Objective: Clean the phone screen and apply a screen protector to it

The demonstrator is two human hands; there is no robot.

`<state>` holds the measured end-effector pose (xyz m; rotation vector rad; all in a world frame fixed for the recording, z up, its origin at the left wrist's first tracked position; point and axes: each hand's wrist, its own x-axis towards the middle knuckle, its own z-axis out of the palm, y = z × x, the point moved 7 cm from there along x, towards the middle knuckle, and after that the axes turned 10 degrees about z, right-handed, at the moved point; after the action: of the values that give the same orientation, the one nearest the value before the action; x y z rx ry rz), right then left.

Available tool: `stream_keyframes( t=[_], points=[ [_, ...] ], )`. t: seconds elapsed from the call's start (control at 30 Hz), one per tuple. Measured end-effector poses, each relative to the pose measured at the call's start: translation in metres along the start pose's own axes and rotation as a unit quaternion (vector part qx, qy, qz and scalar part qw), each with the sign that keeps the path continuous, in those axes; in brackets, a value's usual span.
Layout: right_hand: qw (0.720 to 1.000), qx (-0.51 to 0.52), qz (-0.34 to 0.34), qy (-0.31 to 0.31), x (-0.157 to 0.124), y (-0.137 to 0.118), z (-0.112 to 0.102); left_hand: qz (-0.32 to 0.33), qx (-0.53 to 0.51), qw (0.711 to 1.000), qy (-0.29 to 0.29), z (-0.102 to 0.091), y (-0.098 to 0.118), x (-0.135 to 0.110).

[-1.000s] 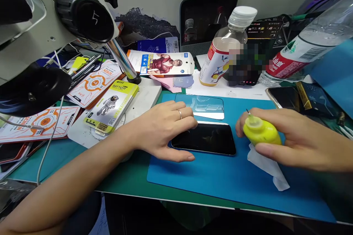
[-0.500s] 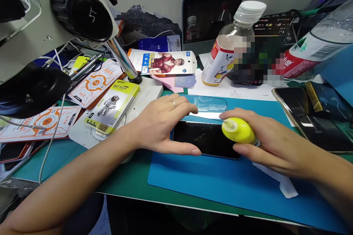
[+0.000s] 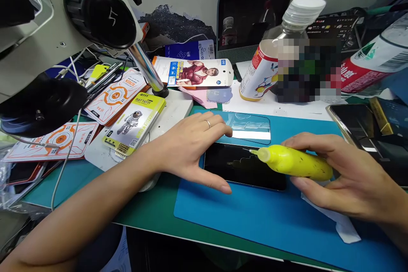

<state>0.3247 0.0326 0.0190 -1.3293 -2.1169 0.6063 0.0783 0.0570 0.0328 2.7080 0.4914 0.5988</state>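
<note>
A black phone (image 3: pixel 245 168) lies screen up on the blue mat (image 3: pixel 229 216). My left hand (image 3: pixel 194 146) rests over its left end, thumb and fingers spread apart. In my right hand (image 3: pixel 338 174) is a yellow squeeze bottle (image 3: pixel 295 162), tilted on its side above the right part of the phone. Its thin nozzle points left over the screen. Just behind the phone lies a clear glass screen panel (image 3: pixel 251 127) with a dark border. A white paper strip (image 3: pixel 344 227) lies partly below my right hand.
A microscope (image 3: pixel 98 17) on a metal post stands at the left. Battery box (image 3: pixel 135 123) and screen packs (image 3: pixel 117 95) lie near its base. Behind are a juice bottle (image 3: pixel 261 68) and a water bottle (image 3: pixel 369 63); another phone (image 3: pixel 353 125) lies at the right.
My right hand has drawn right and turned the yellow bottle more sideways, so its length now shows. My left hand stays over the phone, thumb slightly lower. The view has shifted slightly.
</note>
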Motion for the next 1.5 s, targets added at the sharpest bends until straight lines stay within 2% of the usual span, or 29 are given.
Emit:
stream_keyframes(
  t=[0.23,0.43,0.53,0.8,1.03,1.5],
  points=[
    [0.999,-0.042,0.022,-0.005,0.004,-0.005,0.003,0.02,0.003,1.0,-0.019,0.004,0.003,0.0],
    [0.999,-0.024,-0.015,-0.043,0.009,-0.013,0.01,-0.011,0.004,0.998,-0.066,0.011,-0.004,-0.002],
    [0.997,-0.033,-0.04,-0.051,0.009,-0.013,0.014,-0.017,0.003,0.997,-0.071,0.01,-0.008,-0.003],
    [0.991,-0.075,-0.107,-0.027,0.023,-0.021,0.016,-0.029,-0.002,0.997,-0.077,0.009,-0.017,-0.003],
    [0.989,-0.1,-0.112,0.002,0.025,-0.021,0.02,-0.025,-0.013,0.997,-0.079,0.013,-0.017,-0.003],
    [0.992,-0.068,-0.101,-0.022,0.029,-0.027,0.021,-0.032,-0.007,0.995,-0.098,0.017,-0.02,-0.003]
  ],
)
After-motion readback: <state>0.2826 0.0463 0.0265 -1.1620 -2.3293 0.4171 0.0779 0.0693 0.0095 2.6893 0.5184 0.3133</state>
